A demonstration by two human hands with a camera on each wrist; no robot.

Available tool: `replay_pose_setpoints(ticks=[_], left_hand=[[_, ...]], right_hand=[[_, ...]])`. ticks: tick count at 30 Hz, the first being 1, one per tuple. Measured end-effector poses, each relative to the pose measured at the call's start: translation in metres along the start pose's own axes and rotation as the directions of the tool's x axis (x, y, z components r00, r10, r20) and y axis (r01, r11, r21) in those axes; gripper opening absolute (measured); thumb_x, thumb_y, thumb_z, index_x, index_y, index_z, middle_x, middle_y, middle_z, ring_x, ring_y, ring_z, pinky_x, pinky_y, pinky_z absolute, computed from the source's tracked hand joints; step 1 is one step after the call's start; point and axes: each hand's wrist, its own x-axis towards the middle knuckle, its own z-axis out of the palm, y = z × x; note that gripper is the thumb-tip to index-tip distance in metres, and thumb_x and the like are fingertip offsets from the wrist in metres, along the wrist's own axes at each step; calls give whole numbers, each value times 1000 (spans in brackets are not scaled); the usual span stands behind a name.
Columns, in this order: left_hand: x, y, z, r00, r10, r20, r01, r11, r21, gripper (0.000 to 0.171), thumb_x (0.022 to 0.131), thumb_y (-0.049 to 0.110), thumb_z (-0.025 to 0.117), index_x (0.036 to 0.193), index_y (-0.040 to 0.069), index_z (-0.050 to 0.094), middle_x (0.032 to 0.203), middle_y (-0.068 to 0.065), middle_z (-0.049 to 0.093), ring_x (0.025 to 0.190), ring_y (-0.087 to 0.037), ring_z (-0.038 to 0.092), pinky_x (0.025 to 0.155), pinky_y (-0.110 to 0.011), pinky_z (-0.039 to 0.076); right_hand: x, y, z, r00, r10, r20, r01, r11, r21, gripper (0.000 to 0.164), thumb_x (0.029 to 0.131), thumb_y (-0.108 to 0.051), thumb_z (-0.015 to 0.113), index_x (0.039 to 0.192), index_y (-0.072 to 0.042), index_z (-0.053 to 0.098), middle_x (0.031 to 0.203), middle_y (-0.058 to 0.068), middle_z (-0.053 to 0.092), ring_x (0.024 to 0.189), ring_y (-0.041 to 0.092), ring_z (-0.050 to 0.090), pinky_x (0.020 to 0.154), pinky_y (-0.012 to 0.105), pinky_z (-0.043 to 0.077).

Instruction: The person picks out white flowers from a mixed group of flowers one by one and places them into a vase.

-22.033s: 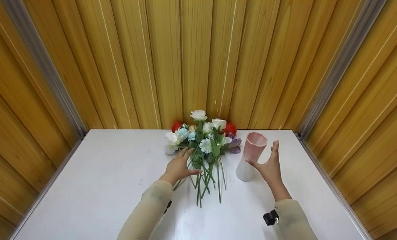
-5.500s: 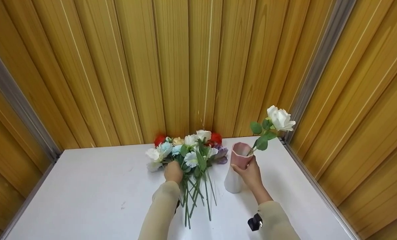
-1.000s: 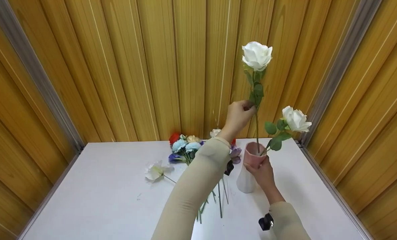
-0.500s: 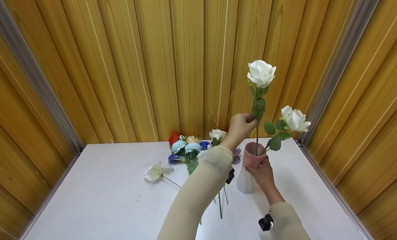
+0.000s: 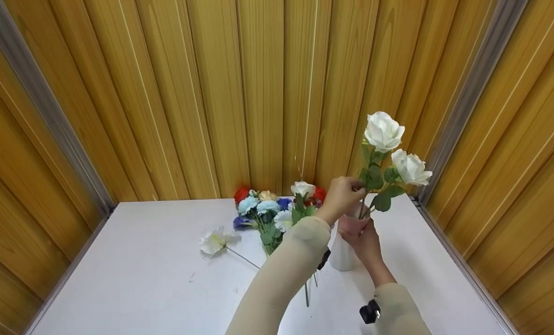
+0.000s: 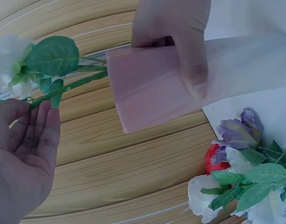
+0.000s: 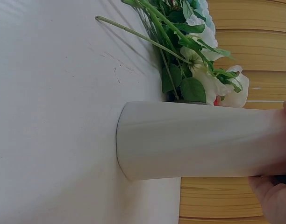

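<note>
My left hand (image 5: 344, 197) pinches the green stem of a white rose (image 5: 384, 131), just above the mouth of a pink-and-white vase (image 5: 342, 253). In the left wrist view the stem (image 6: 70, 86) runs from those fingers into the vase's pink rim (image 6: 116, 93). A second white rose (image 5: 411, 167) leans out of the vase to the right, its leaves beside the first one's. My right hand (image 5: 364, 239) grips the vase around its pink upper part. The vase stands upright on the white table, its base (image 7: 129, 140) showing in the right wrist view.
A pile of artificial flowers, with light blue blooms (image 5: 258, 206), red, purple and white ones, lies left of the vase near the table's back edge. One white flower (image 5: 215, 243) lies apart at its left. A wood-patterned wall (image 5: 267, 93) rises behind the white table (image 5: 142, 270).
My left hand has moved down with the rose, whose stem has sunk deeper into the vase and whose bloom now leans right, close to the other rose. My right hand stays on the vase.
</note>
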Motion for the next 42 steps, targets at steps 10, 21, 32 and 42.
replay_pose_setpoints(ticks=[10,21,32,42], left_hand=[[-1,-14,10,999,5,40,-10,993,119,15,92,4,67,99,0,80,98,-12,81,74,-7,59,68,-13,50],[-4,-19,21,989,-93,114,72,981,183,15,91,6,72,103,4,81,101,-9,81,89,-16,75,80,-20,60],[-5,-21,20,991,-68,115,26,942,335,15,89,1,68,93,5,83,94,-6,82,69,-6,57,70,-18,56],[-7,-14,23,969,-185,166,102,905,414,12,92,16,73,84,9,78,74,2,68,65,-10,49,61,-20,43]], right_hand=[[-1,1,-2,1000,1,8,-1,1000,-21,82,93,-21,70,153,4,20,151,28,45,127,38,55,106,52,52],[-2,1,-1,1000,-13,-16,12,998,-63,80,93,-21,71,152,7,24,142,30,51,119,39,61,102,52,54],[-3,0,-1,998,-55,-25,54,997,-55,77,94,-14,70,152,7,24,146,30,49,128,42,56,109,56,48],[-3,1,-1,997,-67,-38,66,997,-27,74,94,-9,69,151,6,25,149,31,47,134,45,53,112,57,46]])
